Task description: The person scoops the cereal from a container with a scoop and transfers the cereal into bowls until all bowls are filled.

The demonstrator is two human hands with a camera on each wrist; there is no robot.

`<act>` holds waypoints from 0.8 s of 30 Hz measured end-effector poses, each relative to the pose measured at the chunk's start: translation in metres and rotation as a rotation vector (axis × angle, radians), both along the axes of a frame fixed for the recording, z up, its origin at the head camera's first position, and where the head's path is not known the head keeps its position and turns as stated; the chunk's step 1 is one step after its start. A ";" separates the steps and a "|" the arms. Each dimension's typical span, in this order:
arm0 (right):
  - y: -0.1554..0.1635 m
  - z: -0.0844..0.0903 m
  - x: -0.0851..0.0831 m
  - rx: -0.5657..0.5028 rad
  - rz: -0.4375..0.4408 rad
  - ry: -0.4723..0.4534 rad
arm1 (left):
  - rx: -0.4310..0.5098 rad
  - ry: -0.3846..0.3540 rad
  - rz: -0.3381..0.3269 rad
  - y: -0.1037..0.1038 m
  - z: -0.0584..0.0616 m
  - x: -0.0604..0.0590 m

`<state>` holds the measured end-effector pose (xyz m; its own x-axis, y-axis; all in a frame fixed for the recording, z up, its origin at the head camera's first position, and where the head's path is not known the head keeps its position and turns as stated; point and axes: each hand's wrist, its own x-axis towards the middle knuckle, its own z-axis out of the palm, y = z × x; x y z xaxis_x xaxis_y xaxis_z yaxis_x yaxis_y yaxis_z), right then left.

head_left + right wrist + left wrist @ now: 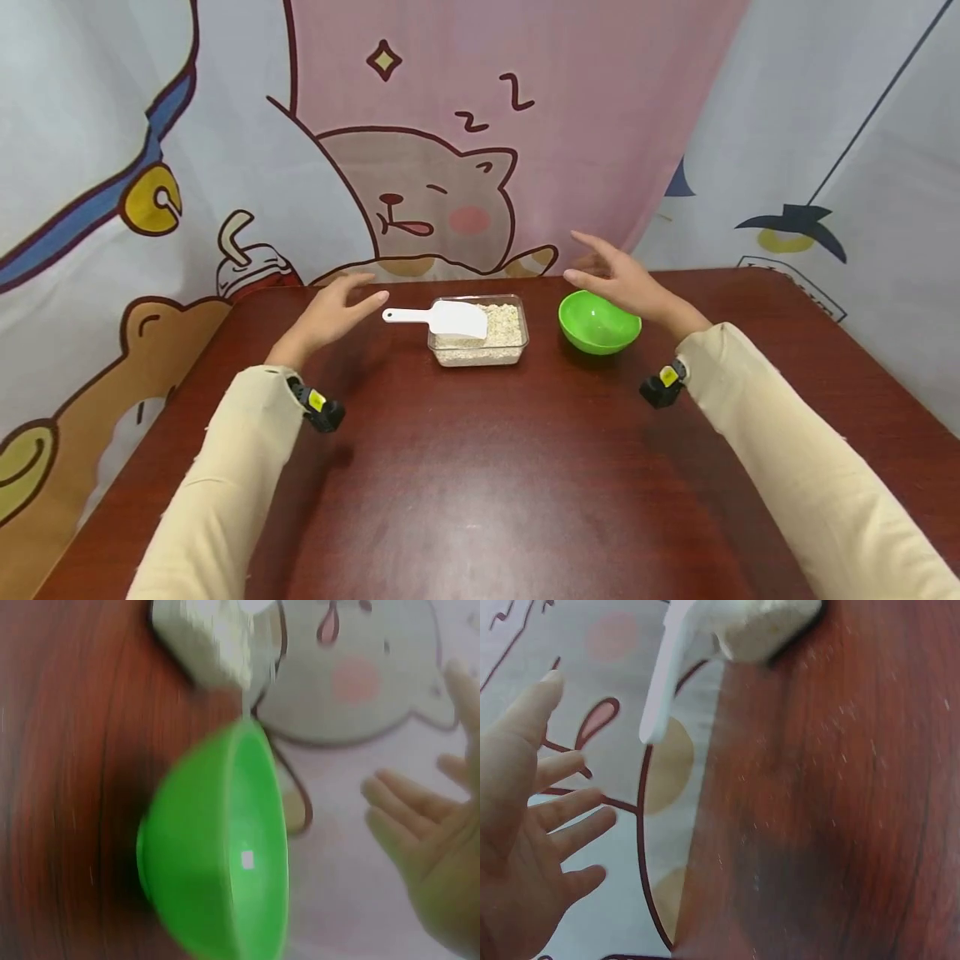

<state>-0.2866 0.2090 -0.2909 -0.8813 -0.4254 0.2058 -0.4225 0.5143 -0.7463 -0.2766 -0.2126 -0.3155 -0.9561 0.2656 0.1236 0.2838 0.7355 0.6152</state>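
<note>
A clear rectangular container (pixel 480 356) of pale oat flakes (pixel 504 323) stands on the table. Across its top lies a white scoop (pixel 459 320), its handle pointing left past the rim. My left hand (pixel 335 312) hovers just left of that handle, fingers spread and holding nothing; the left wrist view shows the hand (pixel 532 817) apart from the scoop handle (pixel 660 697). To the container's right sits a green bowl (pixel 598 325), with no contents visible. Above the bowl's far rim is my right hand (pixel 622 283), fingers extended, touching nothing; the right wrist view confirms the gap.
The dark reddish-brown table (pixel 465 467) extends toward me and to both sides. Directly behind its far edge hangs a cartoon-printed curtain (pixel 585 125), which also covers the left and right sides. Each wrist carries a small black camera (pixel 324 412).
</note>
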 end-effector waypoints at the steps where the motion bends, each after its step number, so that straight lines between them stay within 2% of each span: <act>1: -0.006 0.000 0.002 -0.018 0.018 -0.021 | 0.017 -0.014 -0.012 0.002 0.002 0.000; 3: -0.018 -0.001 0.006 -0.016 0.042 -0.058 | 0.049 -0.048 -0.033 0.005 0.004 0.001; 7: -0.035 -0.007 0.013 0.070 0.046 -0.098 | 0.064 -0.094 -0.085 0.010 0.006 0.003; 13: -0.048 -0.020 0.020 0.171 0.031 -0.085 | 0.083 -0.124 -0.165 0.014 0.000 0.001; 20: -0.057 -0.034 0.024 0.134 0.073 -0.132 | 0.183 -0.135 -0.236 0.022 -0.008 -0.001; 24: -0.063 -0.043 0.025 0.106 0.057 -0.107 | 0.183 -0.100 -0.268 0.027 -0.010 -0.003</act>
<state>-0.2617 0.1464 -0.3340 -0.8697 -0.4894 0.0637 -0.3743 0.5700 -0.7314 -0.2792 -0.1854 -0.3254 -0.8652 0.4911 0.1010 0.3833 0.5181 0.7646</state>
